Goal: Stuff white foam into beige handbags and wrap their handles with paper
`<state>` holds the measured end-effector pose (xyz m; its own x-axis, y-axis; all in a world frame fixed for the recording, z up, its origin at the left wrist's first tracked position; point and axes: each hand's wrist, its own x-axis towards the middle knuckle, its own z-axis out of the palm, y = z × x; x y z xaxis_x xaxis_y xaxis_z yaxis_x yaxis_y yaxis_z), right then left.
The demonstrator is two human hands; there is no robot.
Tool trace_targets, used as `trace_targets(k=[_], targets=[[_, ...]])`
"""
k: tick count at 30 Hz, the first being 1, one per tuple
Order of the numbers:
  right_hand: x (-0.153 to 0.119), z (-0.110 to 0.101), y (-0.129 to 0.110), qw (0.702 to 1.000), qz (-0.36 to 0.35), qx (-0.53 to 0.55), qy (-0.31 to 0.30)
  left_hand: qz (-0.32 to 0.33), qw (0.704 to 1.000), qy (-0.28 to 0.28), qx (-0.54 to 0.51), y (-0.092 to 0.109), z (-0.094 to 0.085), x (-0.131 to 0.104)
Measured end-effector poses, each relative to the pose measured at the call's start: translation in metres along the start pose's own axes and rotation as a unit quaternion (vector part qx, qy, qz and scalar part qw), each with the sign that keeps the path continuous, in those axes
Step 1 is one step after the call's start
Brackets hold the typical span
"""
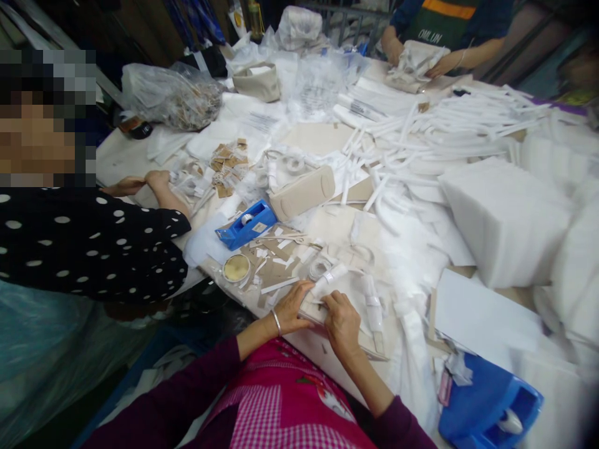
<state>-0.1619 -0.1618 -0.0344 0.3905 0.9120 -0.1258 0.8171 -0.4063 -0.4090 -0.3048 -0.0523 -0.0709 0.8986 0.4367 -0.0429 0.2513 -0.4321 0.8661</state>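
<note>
A cream-coloured bag lies at the table's near edge, with white wrapping around parts of its straps and a coiled strap on top. My left hand grips the bag's left end, thumb and fingers around its edge. My right hand is closed in a pinch at the bag's near side, beside the left; what lies between its fingertips is too small to make out. Just left of the bag are paper scraps and a round yellowish tin.
A blue tape dispenser stands beyond the tin, and another at the lower right. Another cream bag lies farther back. White foam sheets are stacked right. Two other people work at the left and far side.
</note>
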Motion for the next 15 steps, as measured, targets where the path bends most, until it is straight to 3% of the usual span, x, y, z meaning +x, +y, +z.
trace_targets(k=[8,15], targets=[[0.0,-0.001,0.007,0.996,-0.083,0.03,0.017,-0.028,1.0,0.01,0.007,0.005,0.001,-0.001],[-0.005,-0.011,0.0,0.992,-0.124,0.025,-0.001,-0.047,0.997,0.061,0.019,0.008,0.005,-0.004]])
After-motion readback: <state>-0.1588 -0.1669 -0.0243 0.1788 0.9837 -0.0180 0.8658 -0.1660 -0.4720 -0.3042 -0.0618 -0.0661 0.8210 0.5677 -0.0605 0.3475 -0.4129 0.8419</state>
